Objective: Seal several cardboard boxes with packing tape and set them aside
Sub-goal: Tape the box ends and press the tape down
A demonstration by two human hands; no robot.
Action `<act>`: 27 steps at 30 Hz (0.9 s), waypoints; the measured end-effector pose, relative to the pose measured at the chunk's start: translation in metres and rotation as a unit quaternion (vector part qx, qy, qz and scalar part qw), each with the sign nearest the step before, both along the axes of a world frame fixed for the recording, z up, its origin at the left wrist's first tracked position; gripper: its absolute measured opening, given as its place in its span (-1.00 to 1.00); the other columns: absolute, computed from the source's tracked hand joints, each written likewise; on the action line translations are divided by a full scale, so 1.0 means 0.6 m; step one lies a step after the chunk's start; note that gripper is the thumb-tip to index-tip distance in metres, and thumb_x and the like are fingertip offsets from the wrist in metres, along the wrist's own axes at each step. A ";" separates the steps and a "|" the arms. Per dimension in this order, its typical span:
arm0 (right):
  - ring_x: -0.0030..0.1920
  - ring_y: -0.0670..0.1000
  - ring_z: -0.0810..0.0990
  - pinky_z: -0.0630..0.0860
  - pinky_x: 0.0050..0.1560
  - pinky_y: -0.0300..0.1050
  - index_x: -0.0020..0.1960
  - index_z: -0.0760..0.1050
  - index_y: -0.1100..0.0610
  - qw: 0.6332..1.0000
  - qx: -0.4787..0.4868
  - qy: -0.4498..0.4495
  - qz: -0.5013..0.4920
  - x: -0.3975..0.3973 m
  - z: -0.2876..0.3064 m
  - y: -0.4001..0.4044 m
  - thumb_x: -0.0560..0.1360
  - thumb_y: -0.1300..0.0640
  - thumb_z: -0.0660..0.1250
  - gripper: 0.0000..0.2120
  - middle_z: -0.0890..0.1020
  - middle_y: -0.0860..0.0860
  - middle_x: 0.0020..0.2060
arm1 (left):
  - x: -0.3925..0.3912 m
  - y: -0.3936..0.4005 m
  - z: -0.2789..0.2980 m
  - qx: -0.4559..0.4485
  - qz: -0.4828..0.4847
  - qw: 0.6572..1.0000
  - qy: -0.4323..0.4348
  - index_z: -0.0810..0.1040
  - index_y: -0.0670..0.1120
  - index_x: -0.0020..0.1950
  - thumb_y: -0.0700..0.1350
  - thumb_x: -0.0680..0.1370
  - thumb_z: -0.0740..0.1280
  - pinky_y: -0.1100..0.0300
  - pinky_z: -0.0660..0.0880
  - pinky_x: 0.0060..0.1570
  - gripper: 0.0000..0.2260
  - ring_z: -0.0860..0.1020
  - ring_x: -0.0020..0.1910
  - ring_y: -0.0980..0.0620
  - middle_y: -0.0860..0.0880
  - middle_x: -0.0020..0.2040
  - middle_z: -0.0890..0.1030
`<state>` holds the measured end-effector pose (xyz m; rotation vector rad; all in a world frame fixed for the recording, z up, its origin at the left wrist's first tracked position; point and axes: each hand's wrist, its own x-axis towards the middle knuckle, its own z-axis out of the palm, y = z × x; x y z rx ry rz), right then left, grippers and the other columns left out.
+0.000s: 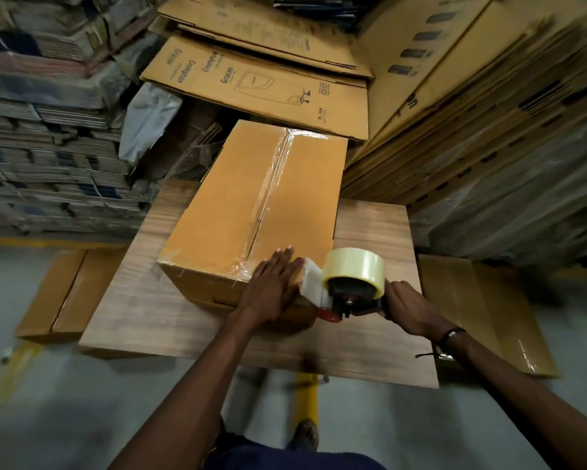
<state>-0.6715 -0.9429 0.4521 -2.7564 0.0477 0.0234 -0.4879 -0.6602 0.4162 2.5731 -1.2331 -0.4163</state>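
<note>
- The cardboard box (pixel 251 212) lies lengthwise on the wooden counter (pixel 370 232), its near end facing me, so that the top seam runs straight away from my body.
- A strip of clear packing tape (pixel 275 178) covers that centre seam from the far edge towards the near edge; a second strip wraps the near top edge.
- My left hand (pixel 273 286) lies flat on the near top corner, fingers (pixel 283 257) straight and pressed together. I judge that this pins the flap and smooths the tape end down.
- My right hand (pixel 409 308) grips the handle of the tape dispenser (pixel 351 283), fingers curled round it. The dispenser sits at the near right corner of the box, with the roll uppermost and tape stretched from it to the box.
- Judged step: finishing the near end, with the cut still to be made.
- Two sealed boxes, one on the left (pixel 53 296) and one on the right (pixel 482 307), rest on the floor beside the counter, apparently set aside within reach.
- Flattened cartons (pixel 268 83) are stacked behind the counter.
</note>
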 end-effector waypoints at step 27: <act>-0.29 0.15 0.53 0.49 -0.14 0.16 -0.07 0.39 0.06 0.990 0.026 0.131 -0.054 0.053 0.025 -0.032 0.75 0.09 0.02 -0.73 0.62 0.07 -0.30 | -0.015 -0.134 0.068 -0.115 0.289 0.858 0.409 0.58 -0.05 0.36 0.78 0.14 0.15 -0.40 0.27 0.43 0.13 0.52 0.31 -0.27 -0.17 0.34 0.58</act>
